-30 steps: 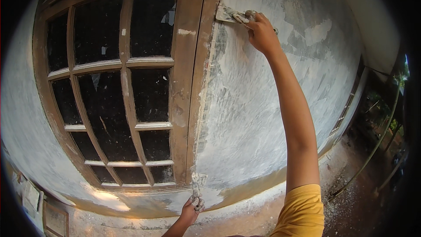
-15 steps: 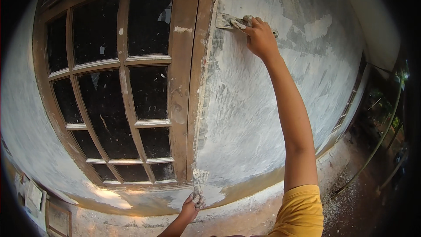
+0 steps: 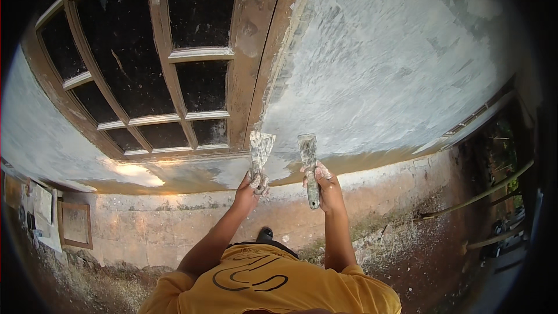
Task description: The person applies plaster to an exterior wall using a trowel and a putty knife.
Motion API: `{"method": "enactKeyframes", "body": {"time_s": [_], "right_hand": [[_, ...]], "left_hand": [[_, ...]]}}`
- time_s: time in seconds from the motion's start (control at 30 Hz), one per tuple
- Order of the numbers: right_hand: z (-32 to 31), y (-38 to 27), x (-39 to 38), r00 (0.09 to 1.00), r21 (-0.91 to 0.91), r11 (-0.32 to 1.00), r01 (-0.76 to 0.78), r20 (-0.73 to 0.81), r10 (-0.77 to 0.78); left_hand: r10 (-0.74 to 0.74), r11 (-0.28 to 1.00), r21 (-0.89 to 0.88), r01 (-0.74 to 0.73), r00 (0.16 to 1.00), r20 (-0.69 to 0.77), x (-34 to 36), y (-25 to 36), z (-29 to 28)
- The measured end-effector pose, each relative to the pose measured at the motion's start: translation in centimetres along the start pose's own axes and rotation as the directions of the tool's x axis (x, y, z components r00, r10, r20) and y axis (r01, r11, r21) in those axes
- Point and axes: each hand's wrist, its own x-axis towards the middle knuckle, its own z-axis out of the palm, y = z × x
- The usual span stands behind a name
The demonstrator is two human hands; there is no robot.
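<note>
Two putty knives are held up side by side in front of me, blades pointing away. My left hand (image 3: 251, 189) grips the handle of one putty knife (image 3: 262, 148), whose flared blade is smeared with whitish filler. In my right hand (image 3: 326, 189) is the other putty knife (image 3: 308, 150), its blade streaked grey and white and its crusted handle running down past my palm. A small gap separates the two blades. Beyond them stands the wall (image 3: 372, 81), patchy with white and grey skim coat; neither blade appears to touch it.
A brown wooden window (image 3: 244, 52) with dark panes fills the upper left. Below the wall runs a dusty concrete ledge (image 3: 174, 221). A wooden frame (image 3: 75, 225) leans at the far left. Bent poles (image 3: 482, 192) and speckled soil (image 3: 401, 256) lie to the right.
My right hand has come down from high on the wall beside the window frame to chest height, next to the left. My view has tilted downward, showing my shirt and a foot.
</note>
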Motion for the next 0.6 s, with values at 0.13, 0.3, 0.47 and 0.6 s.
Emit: {"method": "enactKeyframes", "body": {"time_s": [0.13, 0.3, 0.47, 0.6], "right_hand": [[-0.1, 4.9, -3.8, 0.973, 0.154, 0.963, -0.219, -0.044, 0.228], [0.4, 5.1, -5.3, 0.959, 0.142, 0.951, -0.275, -0.032, 0.282], [0.3, 5.2, -5.6, 0.962, 0.104, 0.96, -0.261, -0.05, 0.268], [0.8, 4.2, -4.7, 0.98, 0.131, 0.979, -0.156, -0.103, 0.17]], "left_hand": [[-0.042, 0.998, 0.039, 0.04, 0.998, 0.042, 0.3, -1.6, -0.2], [-0.109, 0.989, 0.112, 0.098, 0.99, 0.091, 0.4, -4.1, -0.4], [-0.102, 0.971, 0.23, 0.07, 0.986, 0.131, 0.7, -5.3, 0.2], [-0.109, 0.95, 0.311, 0.028, 0.963, 0.248, 1.2, -5.8, 0.5]]}}
